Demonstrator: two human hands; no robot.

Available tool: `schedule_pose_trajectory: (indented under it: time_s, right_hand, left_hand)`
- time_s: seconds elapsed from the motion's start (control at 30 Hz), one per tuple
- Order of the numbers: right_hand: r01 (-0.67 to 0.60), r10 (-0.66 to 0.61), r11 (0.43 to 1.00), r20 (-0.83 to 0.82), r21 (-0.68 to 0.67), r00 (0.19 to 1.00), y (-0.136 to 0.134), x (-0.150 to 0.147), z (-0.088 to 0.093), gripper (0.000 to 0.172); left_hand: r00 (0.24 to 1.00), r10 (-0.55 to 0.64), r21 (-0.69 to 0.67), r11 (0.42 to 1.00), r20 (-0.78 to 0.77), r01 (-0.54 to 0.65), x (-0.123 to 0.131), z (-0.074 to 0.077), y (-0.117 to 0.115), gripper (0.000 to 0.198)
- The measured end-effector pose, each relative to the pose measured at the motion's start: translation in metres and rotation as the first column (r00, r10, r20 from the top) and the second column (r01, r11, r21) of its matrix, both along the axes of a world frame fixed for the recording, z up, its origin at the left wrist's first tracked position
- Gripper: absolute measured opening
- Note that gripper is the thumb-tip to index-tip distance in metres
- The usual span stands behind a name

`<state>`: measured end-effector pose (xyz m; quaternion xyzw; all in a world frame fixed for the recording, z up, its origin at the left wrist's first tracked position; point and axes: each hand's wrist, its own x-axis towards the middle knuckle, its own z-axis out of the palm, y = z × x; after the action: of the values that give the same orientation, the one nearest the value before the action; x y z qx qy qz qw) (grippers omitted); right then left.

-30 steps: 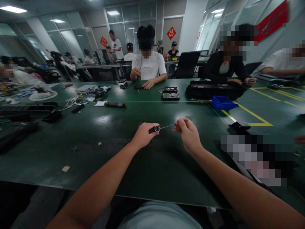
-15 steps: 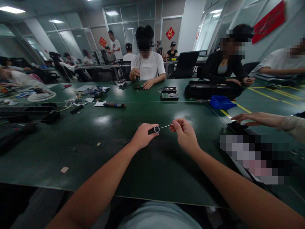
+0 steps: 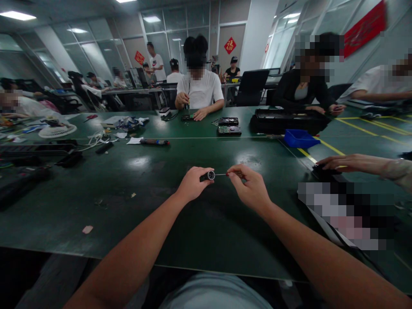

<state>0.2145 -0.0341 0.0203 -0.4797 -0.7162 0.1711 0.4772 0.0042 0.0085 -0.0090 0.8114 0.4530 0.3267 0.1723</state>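
Note:
My left hand [image 3: 194, 183] is closed round a small dark cylindrical part with a silver ring [image 3: 211, 175] at its end, which faces right. From the ring a thin metal shaft runs level to the fingers of my right hand [image 3: 251, 185]. These fingers pinch the reddish end of what looks like a slim screwdriver [image 3: 220, 174]; most of its handle is hidden. Whether the tip touches the ring or sits inside it, I cannot tell. Both hands are held over the green tabletop [image 3: 206, 240].
On my right, another person's hand [image 3: 346, 163] rests on a black object beside a blurred-out item. A blue tray [image 3: 301, 138], a long black casing [image 3: 289, 122] and hard drives [image 3: 229, 129] lie farther back. A dark pen-shaped tool [image 3: 155, 142] and cables are at the left.
My right hand has moved slightly and its fingers have loosened a little on the screwdriver. Its shaft, slanted before, now lies nearly level. My left hand has hardly moved.

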Motion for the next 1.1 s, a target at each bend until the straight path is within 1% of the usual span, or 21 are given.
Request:
schedule_pose_trajectory:
  time_s: [0.13, 0.23, 0.27, 0.4, 0.53, 0.63, 0.73, 0.9, 1.0, 1.1]
  right_hand:
    - [0.07, -0.07, 0.994, 0.0, -0.082, 0.998, 0.0017, -0.0001, -0.0005, 0.027]
    - [0.087, -0.088, 0.994, -0.009, -0.07, 0.996, 0.0035, 0.0005, -0.0022, 0.037]
    - [0.084, -0.085, 0.994, -0.01, -0.067, 0.996, 0.0038, 0.0008, -0.0026, 0.038]
    - [0.076, -0.078, 0.991, -0.007, -0.112, 0.997, 0.0037, 0.0014, -0.0017, 0.029]
    - [0.086, -0.083, 0.991, 0.035, -0.105, 0.996, 0.0041, 0.0013, -0.0014, 0.033]
    - [0.058, -0.054, 0.994, 0.038, -0.091, 0.998, 0.0049, 0.001, -0.0027, 0.028]
    - [0.048, -0.044, 0.993, 0.037, -0.105, 0.998, 0.0054, 0.0008, -0.0033, 0.026]
    - [0.066, -0.059, 0.989, 0.05, -0.136, 0.997, 0.0066, 0.0009, -0.004, 0.037]
    - [0.064, -0.062, 0.988, 0.02, -0.14, 0.998, 0.0064, 0.0004, -0.005, 0.03]
    - [0.07, -0.073, 0.99, -0.017, -0.125, 0.997, 0.0052, -0.0003, -0.0054, 0.033]
  left_hand:
    - [1.0, -0.023, 0.0, 1.0, 0.004, 0.023, 0.0007, 0.0001, -0.001, 0.038]
    - [1.0, -0.024, 0.005, 1.0, 0.0, 0.024, 0.0007, -0.0003, -0.0013, 0.038]
    - [1.0, -0.021, 0.006, 1.0, -0.001, 0.021, 0.0007, -0.0003, -0.0014, 0.038]
    - [1.0, -0.019, 0.002, 1.0, -0.01, 0.019, 0.0007, 0.001, -0.0012, 0.038]
    - [1.0, -0.004, -0.008, 1.0, -0.015, 0.004, 0.0004, 0.0021, -0.001, 0.037]
    - [1.0, -0.006, -0.002, 1.0, -0.011, 0.006, -0.0006, 0.0019, -0.0009, 0.037]
    - [1.0, -0.003, 0.003, 1.0, -0.004, 0.003, -0.0017, 0.0014, -0.0007, 0.038]
    - [1.0, 0.001, -0.008, 1.0, -0.008, -0.001, -0.0019, 0.0019, -0.0004, 0.037]
    - [1.0, -0.008, -0.012, 1.0, -0.011, 0.008, -0.0015, 0.0018, -0.0006, 0.036]
    - [1.0, -0.008, -0.006, 1.0, -0.003, 0.008, -0.0013, 0.0008, -0.0008, 0.036]
